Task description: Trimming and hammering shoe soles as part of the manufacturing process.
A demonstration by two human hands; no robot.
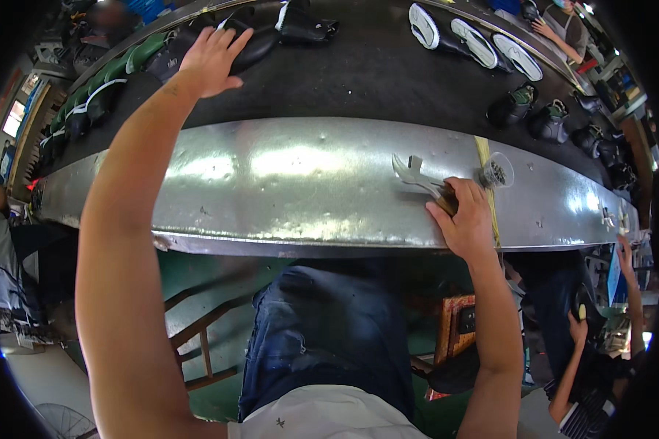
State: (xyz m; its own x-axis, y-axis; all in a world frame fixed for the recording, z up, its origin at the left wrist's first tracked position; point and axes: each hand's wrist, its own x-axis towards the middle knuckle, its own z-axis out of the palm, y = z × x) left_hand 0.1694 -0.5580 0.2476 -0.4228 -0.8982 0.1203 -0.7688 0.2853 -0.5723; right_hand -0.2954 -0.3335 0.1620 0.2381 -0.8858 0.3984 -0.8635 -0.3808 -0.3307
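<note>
Apparently between pieces, left hand [214,62] is reaching far left, fingers spread over a black shoe [260,50], contact unclear, while right hand [466,219] is gripping pincers [420,180] over the near metal ledge [329,201], left of a clear cup [499,170], no shoe yet lying under them.

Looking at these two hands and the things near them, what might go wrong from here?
1. The clear cup of small dark pieces stands close to the right hand; a sideways movement might tip it and scatter them.
2. The metal tool in that hand has a pointed, curved end, which might scratch a shoe.
3. The left hand reaches over closely placed shoes, so it might bump the black shoe beside its fingers.
</note>
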